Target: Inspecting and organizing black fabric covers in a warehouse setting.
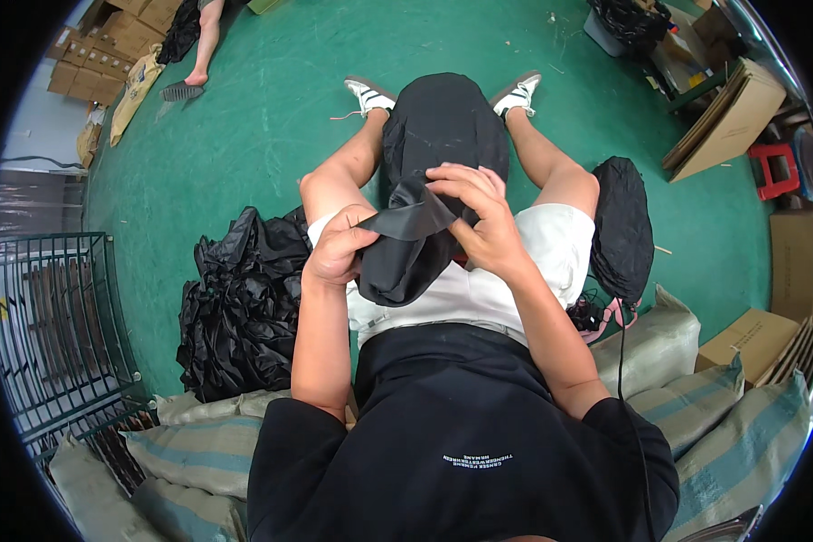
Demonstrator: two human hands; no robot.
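Observation:
A piece of smooth black fabric point(405, 262), folded over and shaped like a pouch, is held above my lap. My left hand point(337, 248) grips its left edge between thumb and fingers. At its right edge, my right hand point(481, 215) has the thumb below and the fingers bent over the top, partly hiding the cloth. Just beyond, a large rounded black fabric bundle point(445, 122) stands between my legs; its contents are hidden. Whether the held fabric is joined to this bundle I cannot tell.
Crumpled black fabric point(244, 307) is heaped on the floor at my left. A long black bundle point(623, 221) lies at my right, near a dark cable point(621, 388). Woven sacks point(199, 452) surround me. Flattened cardboard point(727, 122) and a red stool point(774, 170) are far right. Another person's leg point(208, 41) shows far left.

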